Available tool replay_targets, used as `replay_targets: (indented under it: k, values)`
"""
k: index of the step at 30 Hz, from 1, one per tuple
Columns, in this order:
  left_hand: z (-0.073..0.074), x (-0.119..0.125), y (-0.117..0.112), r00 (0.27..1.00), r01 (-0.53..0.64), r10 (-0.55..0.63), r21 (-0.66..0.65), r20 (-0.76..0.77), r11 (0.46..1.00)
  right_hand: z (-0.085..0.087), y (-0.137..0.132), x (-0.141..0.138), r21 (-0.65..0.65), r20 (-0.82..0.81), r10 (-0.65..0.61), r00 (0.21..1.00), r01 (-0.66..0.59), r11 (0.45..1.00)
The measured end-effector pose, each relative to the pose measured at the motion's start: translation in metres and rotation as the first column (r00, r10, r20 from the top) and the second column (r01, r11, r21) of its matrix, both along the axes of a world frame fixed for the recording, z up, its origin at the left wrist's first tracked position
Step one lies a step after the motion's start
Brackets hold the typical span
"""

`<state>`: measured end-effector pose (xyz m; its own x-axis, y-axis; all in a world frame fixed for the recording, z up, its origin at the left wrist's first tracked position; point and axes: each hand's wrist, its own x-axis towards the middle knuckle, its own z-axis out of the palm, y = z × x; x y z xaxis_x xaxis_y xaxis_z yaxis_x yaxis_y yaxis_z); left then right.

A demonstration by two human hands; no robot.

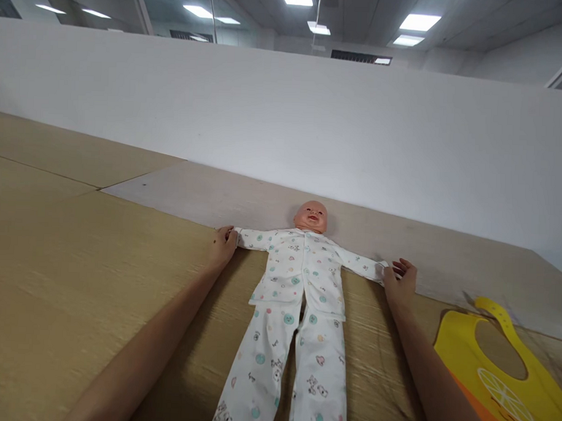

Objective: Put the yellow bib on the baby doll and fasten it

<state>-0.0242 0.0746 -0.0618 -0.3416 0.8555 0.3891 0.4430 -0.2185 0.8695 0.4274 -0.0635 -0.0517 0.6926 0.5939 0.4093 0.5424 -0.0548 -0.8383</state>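
A baby doll (311,216) lies face up, its bald head toward the wall. It wears a white patterned pajama top (291,266) with both sleeves stretched out sideways, and matching pajama pants (319,365) reach down past the bottom of the view. My left hand (224,244) pinches the cuff of the sleeve on the left. On the other side, my right hand (399,279) grips the opposite sleeve's cuff between thumb and finger, the other fingers lifted. The doll's own hands are not visible.
A yellow bib (456,333) with an orange pocket and a citrus-slice print lies at the right. The wooden table (98,278) has a pale strip (208,189) along its back. A white partition wall (266,118) closes off the far side.
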Motion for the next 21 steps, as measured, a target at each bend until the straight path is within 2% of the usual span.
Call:
replay_targets:
  k: [2,4,6,8,10,12,15,18,21]
  values:
    - [0.007,0.004,-0.008,0.992,-0.030,0.038,0.068,-0.120,0.997,0.001,0.000,-0.003,0.025,0.095,-0.023,0.995,0.021,0.999]
    - [0.016,0.015,-0.022,0.943,-0.001,0.065,0.192,-0.328,0.981,0.005,-0.002,-0.012,0.056,0.300,-0.030,0.953,0.013,0.998]
    - [0.024,0.031,-0.039,0.868,0.139,0.014,0.270,-0.497,0.953,0.010,-0.005,-0.027,0.075,0.537,0.014,0.844,-0.064,0.995]
    - [0.032,0.050,-0.059,0.831,0.256,-0.066,0.275,-0.553,0.927,0.017,-0.010,-0.048,0.063,0.672,0.110,0.733,-0.204,0.977]
    - [0.040,0.066,-0.077,0.796,0.410,-0.215,0.242,-0.566,0.879,0.023,-0.016,-0.069,0.047,0.714,0.207,0.669,-0.341,0.939]
    - [0.050,0.078,-0.091,0.746,0.545,-0.378,0.176,-0.548,0.820,0.029,-0.021,-0.086,0.007,0.697,0.305,0.649,-0.431,0.902]
    - [0.069,0.084,-0.103,0.604,0.689,-0.566,0.011,-0.561,0.724,0.038,-0.029,-0.102,-0.035,0.669,0.412,0.619,-0.528,0.849]
    - [0.090,0.082,-0.110,0.432,0.761,-0.653,-0.137,-0.622,0.634,0.050,-0.036,-0.110,-0.058,0.709,0.459,0.535,-0.605,0.794]
    - [0.105,0.075,-0.118,0.369,0.768,-0.666,-0.190,-0.648,0.611,0.066,-0.045,-0.118,-0.178,0.727,0.545,0.417,-0.652,0.737]
